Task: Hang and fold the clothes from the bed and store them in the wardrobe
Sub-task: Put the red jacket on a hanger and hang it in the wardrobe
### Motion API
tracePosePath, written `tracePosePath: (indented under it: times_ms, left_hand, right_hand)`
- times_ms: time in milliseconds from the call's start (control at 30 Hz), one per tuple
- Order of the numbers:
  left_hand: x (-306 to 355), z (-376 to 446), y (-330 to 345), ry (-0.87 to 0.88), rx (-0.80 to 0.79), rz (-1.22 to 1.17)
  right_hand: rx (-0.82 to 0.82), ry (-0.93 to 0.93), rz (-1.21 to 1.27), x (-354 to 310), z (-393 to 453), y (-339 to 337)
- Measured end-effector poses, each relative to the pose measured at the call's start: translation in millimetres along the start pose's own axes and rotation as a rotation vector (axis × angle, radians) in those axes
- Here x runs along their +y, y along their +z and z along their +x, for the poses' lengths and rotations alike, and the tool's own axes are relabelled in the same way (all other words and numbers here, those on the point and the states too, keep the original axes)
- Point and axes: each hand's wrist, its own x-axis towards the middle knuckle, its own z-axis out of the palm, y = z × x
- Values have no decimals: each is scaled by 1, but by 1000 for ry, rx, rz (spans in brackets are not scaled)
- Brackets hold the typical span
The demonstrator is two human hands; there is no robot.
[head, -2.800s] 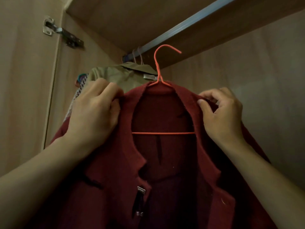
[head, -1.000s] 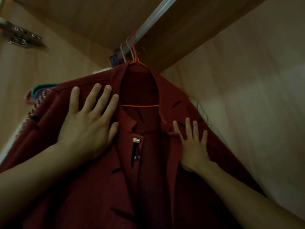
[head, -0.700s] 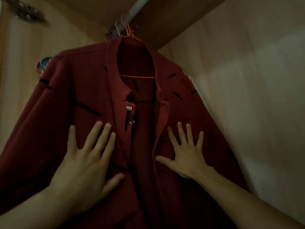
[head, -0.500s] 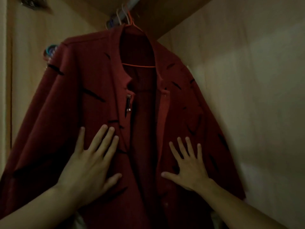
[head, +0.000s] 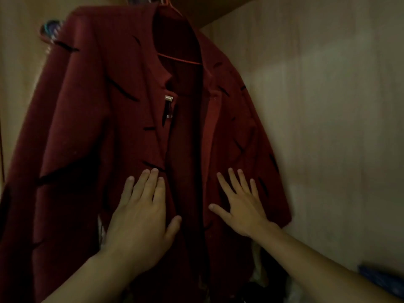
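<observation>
A dark red jacket (head: 91, 132) with short black marks hangs inside the wardrobe on an orange wire hanger (head: 179, 60), its front hanging apart. A small metal clasp (head: 168, 99) shows at the left lapel. My left hand (head: 142, 217) lies flat with straight fingers on the jacket's left front panel. My right hand (head: 242, 206) lies flat with spread fingers on the right front panel. The hanger's hook and the rail are out of view above.
The wardrobe's wooden back wall (head: 328, 127) is to the right of the jacket. Another colourful garment (head: 51, 31) peeks out behind the jacket's left shoulder. Something dark blue (head: 380, 278) lies at the lower right. Pale items (head: 258, 270) sit below the jacket.
The jacket went from being held at the collar to hanging in the wardrobe. Both hands slid down its front from the shoulders to the lower panels, flat all the way.
</observation>
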Motion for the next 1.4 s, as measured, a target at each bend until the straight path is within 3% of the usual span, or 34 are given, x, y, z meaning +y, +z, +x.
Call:
tracePosePath:
  times_ms: [167, 467, 667, 933, 1133, 1400]
  left_hand:
    - [7, -13, 4, 60, 63, -283]
    - [8, -50, 7, 257, -93, -748]
    - [17, -79, -21, 289, -265, -859]
    - [29, -143, -108, 381, -254, -979]
    - [21, -225, -181, 389, -226, -957]
    - [8, -310, -228, 447, -359, -873]
  right_hand:
    - [-29, 113, -75, -6, -35, -41]
    - [-180, 312, -212, -76, -153, -130]
    - [-253, 427, -305, -131, -226, -200]
    - [-253, 473, -516, -182, -317, -306]
    - [-212, 514, -436, -222, -391, -354]
    - [-220, 537, -378, -279, -479, -381]
